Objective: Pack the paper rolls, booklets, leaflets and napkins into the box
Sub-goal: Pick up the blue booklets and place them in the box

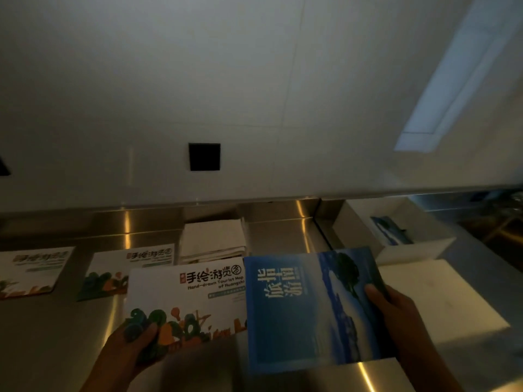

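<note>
My left hand [133, 349] grips the lower left corner of a white hand-drawn tourist map leaflet [192, 295], held above the steel counter. A blue booklet [305, 312] with white characters is held by its right edge in my right hand [393, 315]. Two more white map leaflets [124, 273] [31, 270] lie flat on the counter to the left. Behind them rests a stack of white folded napkins [215, 239]. The white box [410, 230] stands open at the back right, with a blue booklet [392, 230] inside it. No paper rolls are visible.
A flat white lid or board [441, 301] lies on the counter right of my right hand. The steel counter [283, 236] ends at a raised back edge under a grey wall with a black square plate [204, 156]. The scene is dim.
</note>
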A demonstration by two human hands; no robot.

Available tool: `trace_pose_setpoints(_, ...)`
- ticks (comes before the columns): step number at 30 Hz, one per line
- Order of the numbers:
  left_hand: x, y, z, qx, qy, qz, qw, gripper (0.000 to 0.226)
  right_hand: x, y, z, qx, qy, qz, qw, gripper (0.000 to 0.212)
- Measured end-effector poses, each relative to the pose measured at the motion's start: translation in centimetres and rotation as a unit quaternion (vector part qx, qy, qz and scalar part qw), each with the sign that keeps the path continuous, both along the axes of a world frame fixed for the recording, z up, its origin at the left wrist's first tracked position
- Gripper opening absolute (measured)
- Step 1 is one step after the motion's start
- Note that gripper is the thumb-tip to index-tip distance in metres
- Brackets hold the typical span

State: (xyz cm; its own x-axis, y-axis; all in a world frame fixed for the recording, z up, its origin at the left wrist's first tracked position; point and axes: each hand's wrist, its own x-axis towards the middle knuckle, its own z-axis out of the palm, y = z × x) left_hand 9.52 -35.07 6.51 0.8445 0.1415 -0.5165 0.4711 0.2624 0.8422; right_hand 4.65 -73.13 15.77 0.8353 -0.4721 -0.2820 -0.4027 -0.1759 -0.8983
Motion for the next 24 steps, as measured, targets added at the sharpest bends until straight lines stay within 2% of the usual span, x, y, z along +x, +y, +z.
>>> trace_pose_setpoints(3, 0.6, -2.6, 0.3, -0.003, 0.009, -0.007, 1.0, 0.039, 0.0, -2.9, -0.4, -0.042, 0.005, 0.001, 0.999, 0.019)
trace_pose_setpoints(7, 0.8, -6.3, 0.5, 0.045, -0.011, -0.021, 0.999, 0.026, 0.5, -7.6, -1.2, -0.034, 0.014, 0.011, 0.999, 0.018)
trace_pose_setpoints(9, 1.0, -8.6, 0.2, 0.04, -0.013, -0.012, 0.999, 0.028, 1.0, -10.5, -1.9, -0.028, 0.02, 0.013, 0.999, 0.021)
trace_pose_setpoints(13, 0.4, -14.7, 0.0, 0.014, -0.006, 0.033, 0.999, 0.033, 1.7, -16.6, -1.9, -0.011, 0.025, 0.025, 0.999, 0.014)
trace_pose_setpoints(17, -0.2, -21.5, -0.3, 0.012, -0.021, 0.053, 0.998, 0.043, 1.9, -23.4, -1.0, -0.012, 0.038, 0.064, 0.997, 0.018)
trace_pose_setpoints(21, -0.7, -27.3, -0.2, 0.01, -0.016, 0.059, 0.998, 0.036, 1.7, -29.4, -0.3, -0.029, 0.035, 0.06, 0.997, 0.023)
trace_pose_setpoints(24, -0.6, -30.1, -0.1, 0.04, -0.026, 0.037, 0.998, 0.016, 1.9, -32.3, 0.1, -0.03, 0.03, 0.04, 0.998, 0.023)
